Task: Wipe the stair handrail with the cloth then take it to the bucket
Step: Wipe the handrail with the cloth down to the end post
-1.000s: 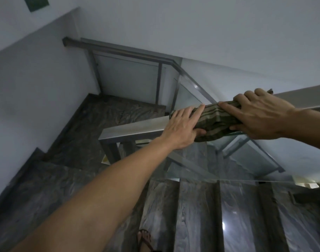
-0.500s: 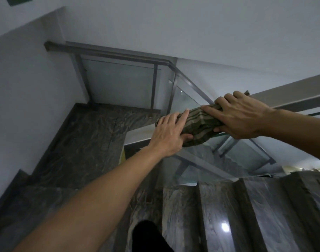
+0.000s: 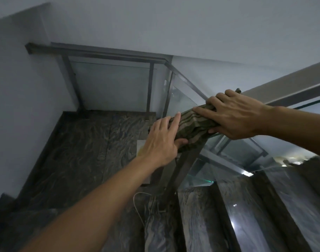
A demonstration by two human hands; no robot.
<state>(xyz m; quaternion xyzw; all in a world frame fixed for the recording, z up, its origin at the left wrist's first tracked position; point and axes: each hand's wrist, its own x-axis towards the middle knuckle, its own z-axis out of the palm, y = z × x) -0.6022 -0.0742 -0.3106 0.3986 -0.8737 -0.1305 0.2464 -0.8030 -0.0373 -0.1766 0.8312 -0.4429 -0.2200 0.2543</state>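
Both hands, the left hand point(image 3: 162, 142) and the right hand point(image 3: 233, 115), stay clamped on the striped cloth point(image 3: 190, 128) at center frame, which has slid down the handrail point(image 3: 286, 82), seemingly reaching its lower end, so wiping looks nearly finished.

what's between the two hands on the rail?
Head view: only the green striped cloth, draped over the metal handrail, spans between left hand and right hand.

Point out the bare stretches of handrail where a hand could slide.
Free: the handrail uphill of the right hand. Crowded: the lower end, where the cloth wraps the rail under both hands, the left hand at its tip; no bare rail shows below.
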